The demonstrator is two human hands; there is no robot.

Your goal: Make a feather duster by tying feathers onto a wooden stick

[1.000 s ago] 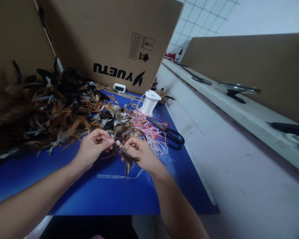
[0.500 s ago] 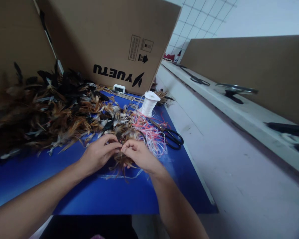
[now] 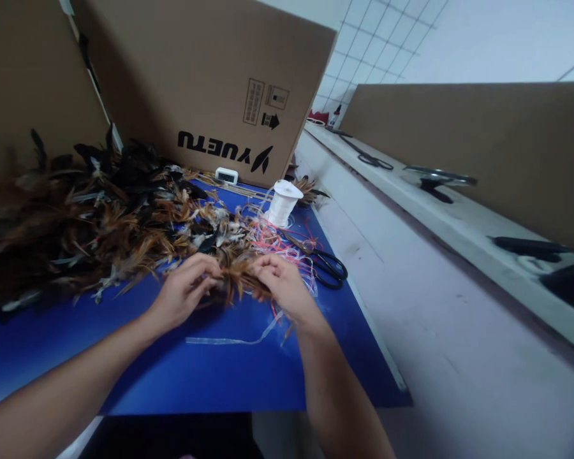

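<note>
Between my two hands is a small bunch of brown feathers (image 3: 238, 278), just above the blue table (image 3: 210, 376). My left hand (image 3: 187, 287) pinches its left side with curled fingers. On the other side, my right hand (image 3: 278, 285) has its thumb and fingers closed on the feathers. A clear ribbon (image 3: 229, 341) lies on the table below the hands, its right end running up under my right hand. Behind them spreads a large heap of brown and black feathers (image 3: 124, 223). Black-handled scissors (image 3: 328, 264) lie to the right, on tangled pink and white strings (image 3: 263, 236).
A white spool (image 3: 284, 203) stands past the strings. Near the cardboard box (image 3: 210, 76) sits a small white digital display (image 3: 226, 176). Along the right runs a pale ledge (image 3: 387, 169) with another pair of scissors (image 3: 375, 160) and a round metal-topped object (image 3: 440, 176).
My hands have moved apart, the left one to the left and the right one to the right. The feather bunch now shows stretched between them. The view has shifted slightly.
</note>
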